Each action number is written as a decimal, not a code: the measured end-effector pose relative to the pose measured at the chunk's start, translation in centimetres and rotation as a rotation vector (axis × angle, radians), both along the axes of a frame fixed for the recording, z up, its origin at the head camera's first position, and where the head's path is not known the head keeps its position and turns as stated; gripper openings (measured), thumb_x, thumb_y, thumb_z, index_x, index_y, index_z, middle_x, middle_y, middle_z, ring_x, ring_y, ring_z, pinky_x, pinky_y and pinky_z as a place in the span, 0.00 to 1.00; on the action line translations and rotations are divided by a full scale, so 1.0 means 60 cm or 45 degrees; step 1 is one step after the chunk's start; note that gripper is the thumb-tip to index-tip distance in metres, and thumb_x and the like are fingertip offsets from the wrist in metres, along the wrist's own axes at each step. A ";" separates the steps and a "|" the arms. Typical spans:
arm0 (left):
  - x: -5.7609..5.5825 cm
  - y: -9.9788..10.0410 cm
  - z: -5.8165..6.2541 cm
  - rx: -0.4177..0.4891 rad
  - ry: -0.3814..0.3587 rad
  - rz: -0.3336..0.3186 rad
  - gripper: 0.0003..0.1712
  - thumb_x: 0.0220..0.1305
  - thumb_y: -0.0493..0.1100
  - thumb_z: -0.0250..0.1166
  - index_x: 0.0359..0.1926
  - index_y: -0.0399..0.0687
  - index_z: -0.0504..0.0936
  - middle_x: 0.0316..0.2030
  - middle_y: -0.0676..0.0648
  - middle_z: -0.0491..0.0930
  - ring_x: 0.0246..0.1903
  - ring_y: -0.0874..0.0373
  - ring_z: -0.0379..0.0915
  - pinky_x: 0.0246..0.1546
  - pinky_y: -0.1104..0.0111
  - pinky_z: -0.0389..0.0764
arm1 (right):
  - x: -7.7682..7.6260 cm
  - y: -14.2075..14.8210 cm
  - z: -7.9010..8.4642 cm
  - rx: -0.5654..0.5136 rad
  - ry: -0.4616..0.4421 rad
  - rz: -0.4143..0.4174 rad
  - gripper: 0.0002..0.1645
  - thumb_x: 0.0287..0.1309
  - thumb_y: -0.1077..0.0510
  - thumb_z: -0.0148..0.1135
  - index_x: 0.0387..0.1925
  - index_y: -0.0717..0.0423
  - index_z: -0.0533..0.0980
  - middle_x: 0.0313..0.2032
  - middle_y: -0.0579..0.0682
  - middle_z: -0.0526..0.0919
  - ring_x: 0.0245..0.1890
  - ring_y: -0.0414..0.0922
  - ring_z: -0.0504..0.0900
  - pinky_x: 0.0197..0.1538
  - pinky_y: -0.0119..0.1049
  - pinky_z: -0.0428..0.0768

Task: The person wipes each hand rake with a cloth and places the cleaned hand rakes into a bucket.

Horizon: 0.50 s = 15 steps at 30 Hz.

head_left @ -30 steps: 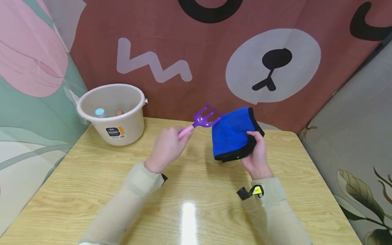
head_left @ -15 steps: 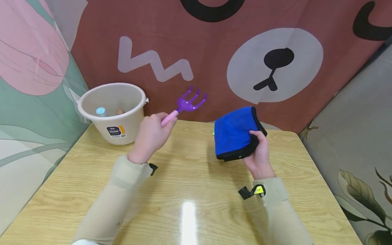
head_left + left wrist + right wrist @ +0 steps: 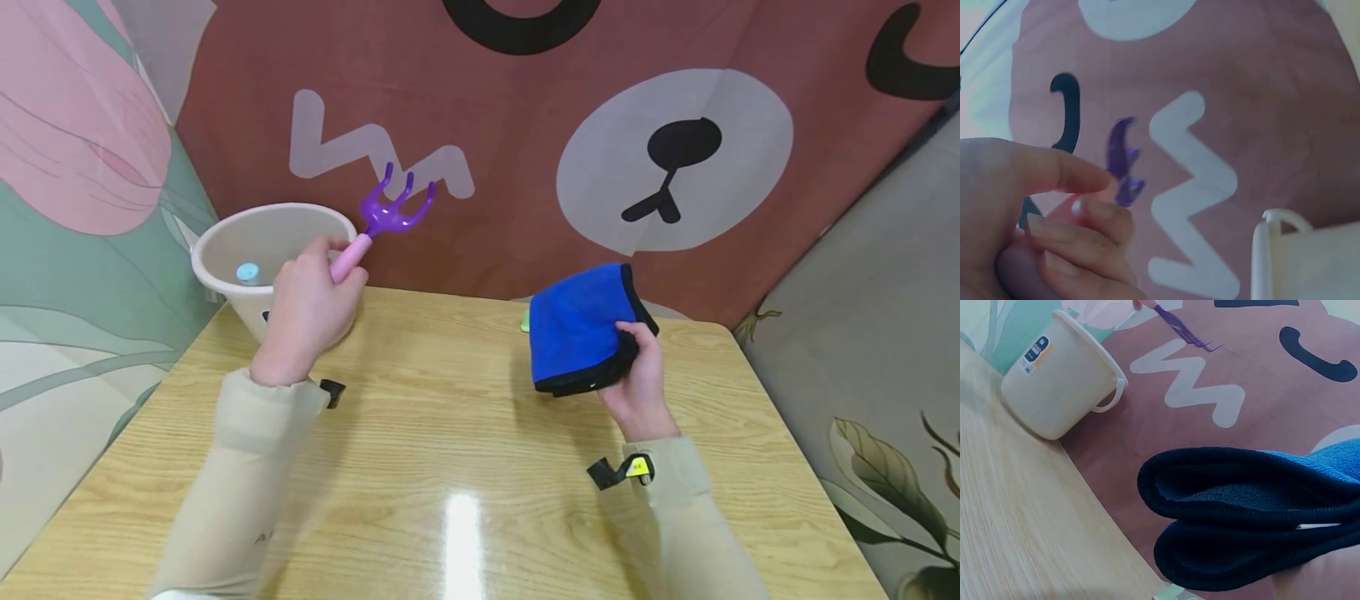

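Note:
My left hand (image 3: 311, 304) holds a small hand fork by its pink handle (image 3: 351, 258). The fork's purple tines (image 3: 386, 218) point up, away from the hand. This hand is in front of the bucket's right side, over part of its rim. In the left wrist view the purple head (image 3: 1120, 162) shows past the fingertips. On the right, a folded blue cloth (image 3: 577, 329) with black edging is gripped by my right hand (image 3: 639, 392), thumb on top. The right wrist view shows its layered folds (image 3: 1241, 487); most of the fingers are hidden beneath.
A beige bucket (image 3: 240, 307) stands at the table's back left, with a light-blue-topped item (image 3: 247, 273) inside. Something small and green (image 3: 525, 322) peeks out behind the cloth's left edge. A patterned curtain (image 3: 510, 125) hangs behind the wooden table (image 3: 420, 400).
My left hand has carried the fork leftward and up, from beside the cloth to the bucket, covering its label. The green thing now shows left of the cloth. My right hand has barely moved.

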State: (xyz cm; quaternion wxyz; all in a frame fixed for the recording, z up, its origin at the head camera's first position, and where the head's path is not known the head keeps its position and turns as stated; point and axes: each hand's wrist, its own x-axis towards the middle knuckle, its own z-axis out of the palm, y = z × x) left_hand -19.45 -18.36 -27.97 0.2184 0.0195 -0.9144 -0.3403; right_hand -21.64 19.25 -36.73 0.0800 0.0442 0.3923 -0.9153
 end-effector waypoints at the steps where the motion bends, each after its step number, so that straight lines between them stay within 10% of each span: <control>1: 0.001 -0.006 0.002 0.003 -0.009 0.010 0.25 0.67 0.46 0.56 0.59 0.35 0.76 0.36 0.33 0.82 0.32 0.39 0.77 0.32 0.51 0.74 | 0.000 0.000 0.000 0.003 0.000 0.003 0.26 0.74 0.46 0.46 0.67 0.42 0.53 0.67 0.43 0.61 0.65 0.45 0.64 0.66 0.39 0.67; 15: 0.004 -0.068 0.041 -0.010 0.034 0.124 0.25 0.67 0.45 0.54 0.57 0.30 0.75 0.46 0.31 0.79 0.42 0.37 0.75 0.43 0.47 0.73 | 0.001 0.005 -0.002 0.019 -0.014 0.000 0.30 0.74 0.44 0.47 0.70 0.40 0.50 0.70 0.43 0.59 0.67 0.45 0.61 0.68 0.40 0.64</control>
